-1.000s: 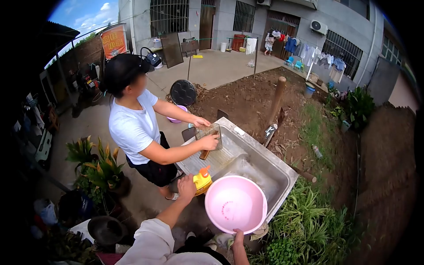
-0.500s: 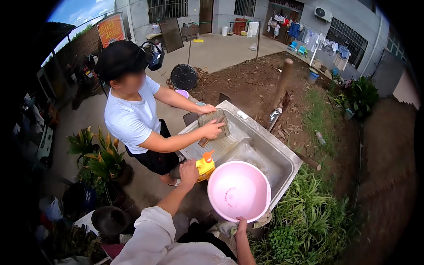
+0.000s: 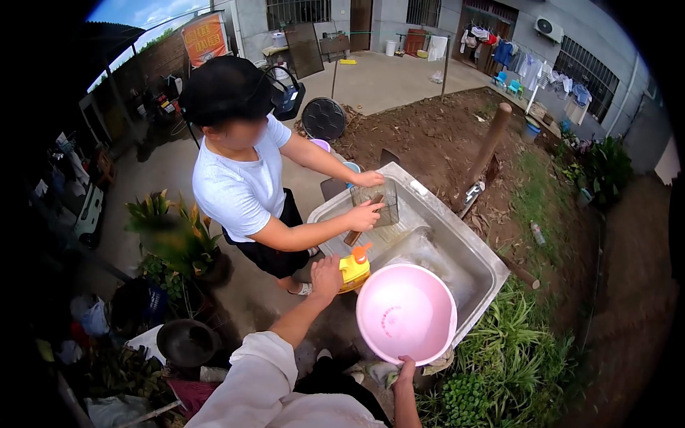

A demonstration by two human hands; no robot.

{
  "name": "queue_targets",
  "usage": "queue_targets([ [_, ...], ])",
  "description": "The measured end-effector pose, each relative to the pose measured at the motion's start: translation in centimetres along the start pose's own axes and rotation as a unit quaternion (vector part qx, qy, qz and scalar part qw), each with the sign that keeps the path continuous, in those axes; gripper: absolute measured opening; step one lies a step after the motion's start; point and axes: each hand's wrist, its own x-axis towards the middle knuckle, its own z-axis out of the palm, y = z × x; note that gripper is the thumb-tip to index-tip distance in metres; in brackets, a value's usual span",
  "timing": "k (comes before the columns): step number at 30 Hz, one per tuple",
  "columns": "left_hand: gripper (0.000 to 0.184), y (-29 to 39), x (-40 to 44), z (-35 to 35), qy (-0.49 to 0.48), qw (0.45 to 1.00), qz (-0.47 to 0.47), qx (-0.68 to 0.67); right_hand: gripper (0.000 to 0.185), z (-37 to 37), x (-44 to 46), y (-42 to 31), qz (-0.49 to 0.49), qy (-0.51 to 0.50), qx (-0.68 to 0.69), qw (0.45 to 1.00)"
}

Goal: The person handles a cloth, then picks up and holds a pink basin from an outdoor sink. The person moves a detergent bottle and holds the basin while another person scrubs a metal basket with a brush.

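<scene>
My left hand [image 3: 327,278] is closed at the side of a yellow bottle [image 3: 352,271] with an orange cap, by the near edge of the sink. Its fingertips are partly hidden. My right hand [image 3: 405,371] grips the near rim of a pink plastic basin [image 3: 407,307], which shows only printed marks inside. The basin tilts over the near corner of the metal sink [image 3: 492,282]. Across from me, a person [image 3: 239,178] holds a flat rectangular panel [image 3: 385,196] over the ribbed drainboard and a wooden-handled tool [image 3: 352,237] against it.
A tap [image 3: 474,191] stands behind the sink near a wooden post [image 3: 492,139]. Green plants [image 3: 492,349] grow close on the right. Potted plants [image 3: 178,239] and a dark round pan [image 3: 187,342] are on the left.
The view has turned a little, so the scene sits further right. My hands keep their places at the bottle and basin. The other person's tool has shifted slightly on the panel.
</scene>
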Motion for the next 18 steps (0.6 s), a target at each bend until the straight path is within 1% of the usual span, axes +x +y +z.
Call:
queue_targets([
  [2,0.017,-0.2,-0.1,0.0,-0.010,1.000,-0.008,-0.003,0.039,-0.3,0.2,0.1,0.000,-0.003,-0.011,1.000],
  [3,0.017,-0.2,-0.2,-0.2,-0.004,1.000,-0.006,-0.011,0.039,-0.1,0.0,0.1,-0.015,-0.001,-0.007,1.000],
  [6,0.017,-0.4,-0.2,-0.3,0.004,1.000,-0.007,-0.015,0.039,0.2,-0.5,-0.1,-0.017,0.013,-0.005,1.000],
  [9,0.017,-0.6,-0.3,-0.3,0.001,1.000,-0.012,-0.019,0.038,0.0,-0.3,-0.1,0.004,0.009,0.013,1.000],
  [12,0.016,-0.6,-0.3,-0.4,0.015,0.999,-0.011,-0.026,0.038,0.5,-1.2,-0.5,-0.009,0.019,0.004,1.000],
  [18,0.017,-0.7,-0.1,-0.6,-0.014,0.999,-0.013,-0.030,0.037,0.5,-1.0,-0.4,-0.002,-0.001,0.030,1.000],
])
